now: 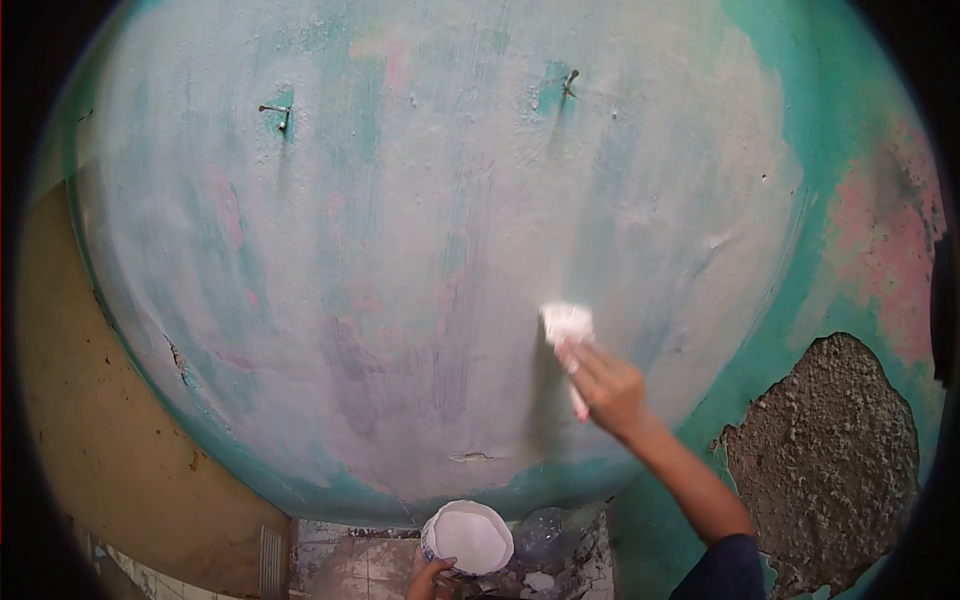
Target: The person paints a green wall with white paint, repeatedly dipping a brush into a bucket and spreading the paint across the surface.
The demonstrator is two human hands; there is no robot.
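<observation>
White paint coats the bristles of a wide brush (568,326), which lies against the wall (480,220) right of centre. The fingers of my right hand (607,388) are closed round its handle, whose reddish end shows below them. Low in the view, my left hand (435,575) grips the left rim of a round tub (468,538) of white paint. Thin white paint covers much of the wall, with turquoise, pink and purplish patches showing through.
Metal hooks stick out of the wall at upper left (279,115) and upper centre (570,83). Rough bare plaster (832,465) shows at lower right. A tan surface (120,400) runs down the left. Behind the tub is a stained tiled floor (365,560).
</observation>
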